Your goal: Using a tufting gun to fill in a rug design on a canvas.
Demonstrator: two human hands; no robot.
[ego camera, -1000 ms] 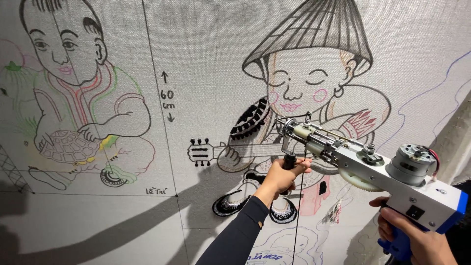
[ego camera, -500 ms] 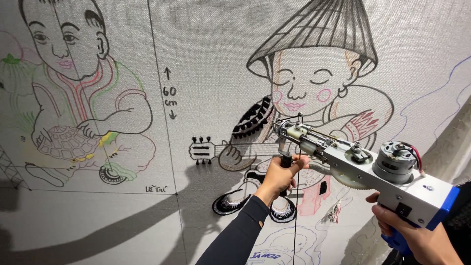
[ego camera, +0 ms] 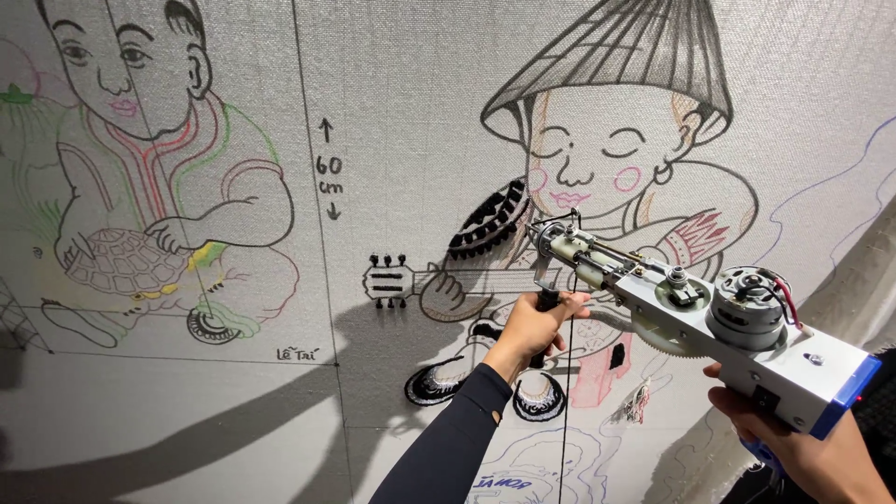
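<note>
In the head view, a stretched grey-white cloth (ego camera: 401,84) fills nearly the whole frame, drawn over with outlined figures. A tufting gun (ego camera: 691,317) runs across the lower right of the frame, slanting from the lower right corner up toward the centre. Its body is a pale metal block with a blue rear end, a round motor on top and a large gear at its side. Its slim nose reaches the cloth just right of centre, at the chest of a drawn figure in a cone hat (ego camera: 607,140); whether the tip actually touches the fabric cannot be told.

The left hand (ego camera: 532,327), at the end of a dark sleeve that rises from the bottom centre, is wrapped tightly round the black front handle (ego camera: 544,308) hanging below the gun's nose. The right hand (ego camera: 793,448), in the lower right corner, is closed round the blue rear grip under the gun's body; only part of that grip shows between the fingers.

The cone-hat figure holds a drawn stringed instrument (ego camera: 411,280) whose head lies left of the gun's nose. Dark tufted patches show on the figure's shoulder and on its shoes, below the left hand. In the upper left of the frame sits a drawn child holding a turtle (ego camera: 140,177), outlined in red and green. A vertical pen line and a small arrow mark separate the two drawings. A broad shadow of the arm falls across the lower left of the cloth.
</note>
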